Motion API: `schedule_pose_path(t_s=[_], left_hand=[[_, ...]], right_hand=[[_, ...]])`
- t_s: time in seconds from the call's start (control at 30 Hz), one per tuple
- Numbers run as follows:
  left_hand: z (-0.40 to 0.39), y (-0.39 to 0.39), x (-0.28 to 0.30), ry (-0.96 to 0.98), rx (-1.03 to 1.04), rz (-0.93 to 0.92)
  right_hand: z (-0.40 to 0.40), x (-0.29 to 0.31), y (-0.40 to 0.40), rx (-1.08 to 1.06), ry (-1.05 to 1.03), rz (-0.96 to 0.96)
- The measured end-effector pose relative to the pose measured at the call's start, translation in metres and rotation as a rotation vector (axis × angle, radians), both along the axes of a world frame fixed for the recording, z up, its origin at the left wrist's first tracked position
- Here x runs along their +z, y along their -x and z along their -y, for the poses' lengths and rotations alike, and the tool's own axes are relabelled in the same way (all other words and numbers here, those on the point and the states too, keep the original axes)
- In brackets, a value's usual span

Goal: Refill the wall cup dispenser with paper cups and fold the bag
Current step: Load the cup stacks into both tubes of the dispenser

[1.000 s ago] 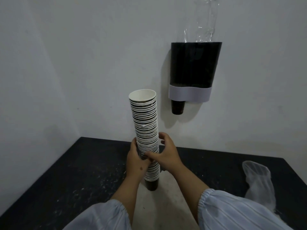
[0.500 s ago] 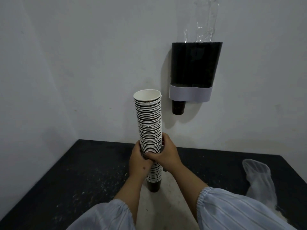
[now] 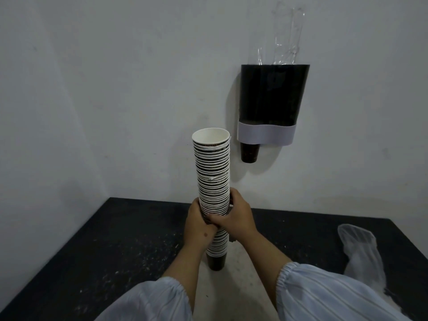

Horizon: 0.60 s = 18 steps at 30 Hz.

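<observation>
A tall stack of paper cups, black outside and white at the rims, stands upright in the middle of the view. My left hand and my right hand both grip it around its lower half, its bottom cup just above the surface. The black wall cup dispenser with a grey band hangs to the upper right; one cup pokes out below it and clear plastic sticks out of its top. A crumpled translucent bag lies on the black table at the right.
White walls meet in a corner behind the table's left side. A pale bare patch of the tabletop lies under the stack. My light striped sleeves fill the bottom of the view.
The stack has straightened from a leftward tilt to upright and shifted slightly right toward the dispenser. Both hands keep their hold; my right hand's fingers have closed tighter round it.
</observation>
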<state>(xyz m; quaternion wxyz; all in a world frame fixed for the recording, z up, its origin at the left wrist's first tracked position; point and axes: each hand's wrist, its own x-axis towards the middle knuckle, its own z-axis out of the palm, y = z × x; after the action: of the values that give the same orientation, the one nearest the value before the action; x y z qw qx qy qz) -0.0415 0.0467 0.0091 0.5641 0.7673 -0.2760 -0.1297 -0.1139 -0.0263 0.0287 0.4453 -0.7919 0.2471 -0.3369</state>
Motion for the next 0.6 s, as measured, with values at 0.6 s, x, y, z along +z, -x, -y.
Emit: schedule_pose_path(t_s=[0.6], left_hand=[[-0.003,-0.003,0.009,0.059,-0.100,-0.020]], right_hand=[[0.005,0.012,0.002,0.026,0.022,0.001]])
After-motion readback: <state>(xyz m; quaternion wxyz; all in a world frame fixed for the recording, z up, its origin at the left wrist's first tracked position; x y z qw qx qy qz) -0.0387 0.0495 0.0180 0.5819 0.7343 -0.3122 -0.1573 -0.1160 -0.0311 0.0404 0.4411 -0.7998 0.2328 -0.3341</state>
